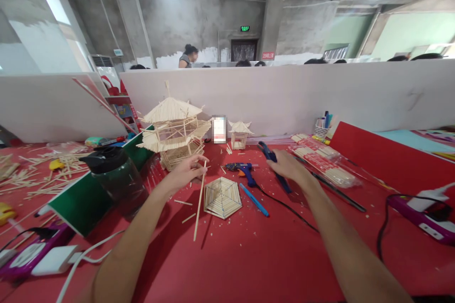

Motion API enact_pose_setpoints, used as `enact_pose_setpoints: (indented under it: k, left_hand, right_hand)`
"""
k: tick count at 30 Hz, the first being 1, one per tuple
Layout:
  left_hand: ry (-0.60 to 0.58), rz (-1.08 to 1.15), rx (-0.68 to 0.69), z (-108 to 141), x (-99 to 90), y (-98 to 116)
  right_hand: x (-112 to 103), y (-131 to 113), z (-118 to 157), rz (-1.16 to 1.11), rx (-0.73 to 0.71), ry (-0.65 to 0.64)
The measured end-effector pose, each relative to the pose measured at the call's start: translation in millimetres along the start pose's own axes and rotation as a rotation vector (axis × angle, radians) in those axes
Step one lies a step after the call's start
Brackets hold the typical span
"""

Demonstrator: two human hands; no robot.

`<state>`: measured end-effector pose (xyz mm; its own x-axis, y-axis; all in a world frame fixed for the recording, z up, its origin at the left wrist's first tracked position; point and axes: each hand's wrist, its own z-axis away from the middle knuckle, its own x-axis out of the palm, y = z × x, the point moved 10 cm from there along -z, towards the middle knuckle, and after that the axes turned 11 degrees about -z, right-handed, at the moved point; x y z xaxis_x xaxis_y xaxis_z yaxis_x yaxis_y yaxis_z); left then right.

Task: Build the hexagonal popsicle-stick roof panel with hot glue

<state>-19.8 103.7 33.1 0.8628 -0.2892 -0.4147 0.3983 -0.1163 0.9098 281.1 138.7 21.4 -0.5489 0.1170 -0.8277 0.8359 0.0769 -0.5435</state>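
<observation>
My left hand [187, 170] pinches a thin wooden stick [199, 203] near its top end, and the stick slants down toward the table. Beside it lies a flat hexagonal panel [223, 198] built of sticks in concentric rings. My right hand [287, 166] is closed round a dark blue hand tool [283, 182] that looks like pliers; its jaws cannot be made out. Between the hands are a blue hot glue gun [245, 170] and a blue pen [254, 200]. Behind my left hand stands a two-tiered stick pavilion [174, 135].
A small stick pavilion [239, 135] stands at the back, near packs of sticks [320, 161]. At left are a dark bottle [117, 180], a green board [78, 203] and loose sticks. Power strips [423, 222] lie at both sides. A white partition [284, 99] closes the back.
</observation>
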Motion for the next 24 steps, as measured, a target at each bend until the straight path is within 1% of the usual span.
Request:
enact_pose_setpoints:
  k: [2, 4, 6, 7, 8, 10, 12, 14, 16, 19, 21, 24]
  left_hand:
    - [0.062, 0.090, 0.068, 0, -6.3, 9]
    - [0.167, 0.197, 0.131, 0, -18.0, 15]
    - [0.297, 0.288, 0.174, 1, -32.5, 16]
    - [0.366, 0.316, 0.186, 2, -39.7, 15]
    - [0.433, 0.337, 0.193, 3, -46.4, 13]
    - [0.564, 0.372, 0.214, 7, -57.4, 9]
    - [0.673, 0.416, 0.245, 11, -63.2, 8]
    - [0.744, 0.478, 0.278, 14, -62.5, 8]
    - [0.793, 0.548, 0.299, 17, -57.5, 9]
    - [0.841, 0.636, 0.300, 20, -46.4, 8]
    - [0.842, 0.645, 0.317, 22, -38.2, 10]
    - [0.831, 0.562, 0.354, 27, -26.6, 18]
  right_hand:
    - [-8, -12, 0, -0.307, -0.058, 0.053]
    - [-12, -23, 3, -0.721, -0.104, 0.059]
    - [-9, -35, 9, -1.129, -0.118, -0.003]
    - [-8, -42, 13, -1.296, -0.122, -0.038]
    - [-9, -50, 17, -1.427, -0.134, -0.071]
    - [-13, -67, 26, -1.575, -0.183, -0.120]
    - [-14, -81, 35, -1.618, -0.220, -0.168]
    - [-5, -95, 42, -1.589, -0.218, -0.241]
    - [13, -108, 49, -1.491, -0.195, -0.305]
    - [46, -130, 62, -1.230, -0.211, -0.344]
    - [60, -149, 71, -1.119, -0.285, -0.327]
    - [66, -167, 82, -1.069, -0.379, -0.213]
